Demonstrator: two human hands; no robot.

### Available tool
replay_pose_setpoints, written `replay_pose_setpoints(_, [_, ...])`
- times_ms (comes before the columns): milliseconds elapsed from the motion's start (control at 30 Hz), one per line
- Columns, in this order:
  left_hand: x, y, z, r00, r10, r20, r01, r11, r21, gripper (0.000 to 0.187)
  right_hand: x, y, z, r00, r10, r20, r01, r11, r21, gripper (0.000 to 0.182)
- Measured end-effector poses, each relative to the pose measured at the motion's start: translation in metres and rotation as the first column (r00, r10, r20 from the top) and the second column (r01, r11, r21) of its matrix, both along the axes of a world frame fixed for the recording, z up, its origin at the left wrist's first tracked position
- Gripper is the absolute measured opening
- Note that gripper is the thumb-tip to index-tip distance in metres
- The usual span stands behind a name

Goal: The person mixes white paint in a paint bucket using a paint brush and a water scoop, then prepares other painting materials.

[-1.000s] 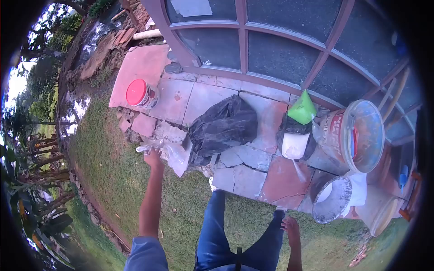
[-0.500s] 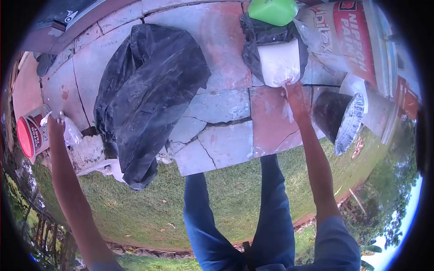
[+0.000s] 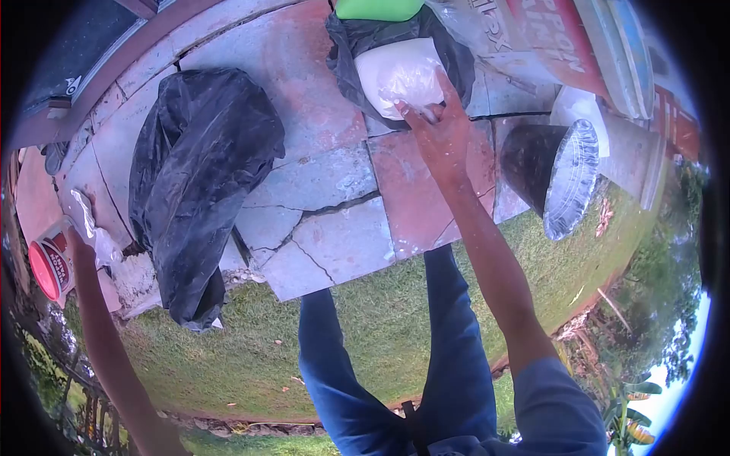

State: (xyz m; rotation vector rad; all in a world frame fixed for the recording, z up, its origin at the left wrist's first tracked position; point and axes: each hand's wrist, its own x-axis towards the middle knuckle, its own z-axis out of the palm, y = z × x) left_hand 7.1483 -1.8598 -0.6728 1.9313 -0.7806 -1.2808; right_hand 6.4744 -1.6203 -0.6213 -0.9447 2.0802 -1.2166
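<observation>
My right hand reaches to the near edge of a clear bag of white powder, thumb and forefinger spread apart against it and the other fingers bent. The bag sits inside an opened black plastic bag. Far to the left, my left hand is at the side of a small paint tub with a red lid; its fingers are mostly hidden. A crumpled clear plastic bag lies beside that hand. Between my hands is a large crumpled black plastic bag on the tiles.
A green container stands behind the powder bag. To the right, a large paint bucket lies near a dark pot with a foil-like rim. Cracked tiles end at the grass.
My view has shifted, moving the scene leftward. My right hand has spread its fingers at the powder bag. My left hand has gone from the crumpled clear plastic to the tub's side.
</observation>
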Motion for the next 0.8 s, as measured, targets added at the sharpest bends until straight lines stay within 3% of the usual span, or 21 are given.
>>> replay_pose_setpoints(67, [-0.030,-0.013,0.010,0.991,0.070,-0.112,-0.070,0.998,0.009,0.057,-0.008,0.002,-0.001,0.993,-0.076,0.095,0.076,0.997,0.004,0.084])
replay_pose_setpoints(133, [-0.055,-0.023,0.025,0.966,0.158,-0.205,-0.158,0.987,0.016,0.056,-0.017,0.009,-0.007,0.928,-0.209,0.308,0.235,0.971,-0.049,0.081])
replay_pose_setpoints(167, [-0.026,-0.025,0.020,0.995,-0.044,0.086,0.047,0.998,-0.033,0.055,-0.022,0.013,-0.008,0.909,-0.264,0.322,0.265,0.963,0.040,0.072])
replay_pose_setpoints(200, [0.002,-0.026,0.020,0.866,-0.218,0.450,0.239,0.971,0.010,0.054,-0.035,0.018,-0.031,0.902,-0.182,0.391,0.215,0.976,-0.043,0.062])
replay_pose_setpoints(233, [0.027,-0.026,0.021,0.624,-0.287,0.726,0.334,0.939,0.084,0.054,-0.045,0.024,-0.044,0.938,-0.167,0.303,0.139,0.984,0.113,0.057])
replay_pose_setpoints(267, [-0.076,0.000,0.062,0.694,0.068,0.717,-0.051,0.998,-0.045,0.056,-0.043,0.031,-0.040,0.923,-0.163,0.348,0.128,0.984,0.121,0.058])
replay_pose_setpoints(300, [-0.053,-0.005,0.044,0.765,0.129,0.631,-0.067,0.990,-0.121,0.056,-0.042,0.034,-0.028,0.953,-0.111,0.282,0.058,0.980,0.191,0.059])
replay_pose_setpoints(333, [0.000,-0.014,0.007,0.886,0.080,0.457,-0.018,0.990,-0.138,0.056,-0.047,0.040,-0.032,0.950,-0.108,0.293,0.041,0.973,0.225,0.061])
replay_pose_setpoints(400, [-0.005,0.009,0.003,0.823,0.039,0.567,-0.029,0.999,-0.028,0.055,-0.054,0.048,-0.033,0.949,-0.081,0.305,-0.005,0.962,0.272,0.063])
replay_pose_setpoints(433, [-0.044,0.027,0.026,0.675,0.079,0.734,-0.085,0.996,-0.029,0.054,-0.053,0.045,-0.027,0.930,-0.112,0.351,0.003,0.954,0.298,0.063])
replay_pose_setpoints(500, [-0.034,0.037,0.025,0.634,-0.041,0.773,-0.018,0.998,0.068,0.054,-0.062,0.038,-0.025,0.908,-0.145,0.393,0.010,0.946,0.325,0.064])
replay_pose_setpoints(533, [-0.005,0.031,0.004,0.562,-0.058,0.825,-0.014,0.997,0.080,0.050,-0.078,0.031,-0.030,0.854,-0.174,0.490,-0.081,0.886,0.456,0.063])
replay_pose_setpoints(567, [-0.015,0.039,0.006,0.567,-0.060,0.822,-0.020,0.996,0.087,0.050,-0.082,0.021,-0.024,0.790,-0.221,0.571,-0.186,0.802,0.568,0.063])
replay_pose_setpoints(633, [-0.045,0.046,0.021,0.641,-0.079,0.764,0.212,0.974,-0.077,0.047,-0.078,0.013,-0.020,0.808,-0.262,0.528,-0.099,0.822,0.560,0.054])
replay_pose_setpoints(667, [-0.068,0.053,0.039,0.393,-0.177,0.902,0.352,0.936,0.030,0.044,-0.080,0.012,-0.019,0.832,-0.221,0.509,-0.115,0.828,0.549,0.055])
replay_pose_setpoints(733, [-0.044,0.034,0.031,0.440,-0.136,0.888,0.276,0.961,0.010,0.043,-0.076,0.005,-0.017,0.855,-0.172,0.489,-0.129,0.843,0.522,0.056])
replay_pose_setpoints(800, [-0.033,0.016,0.030,0.491,-0.103,0.865,0.170,0.985,0.021,0.043,-0.068,0.011,-0.013,0.919,-0.179,0.351,-0.053,0.826,0.561,0.060])
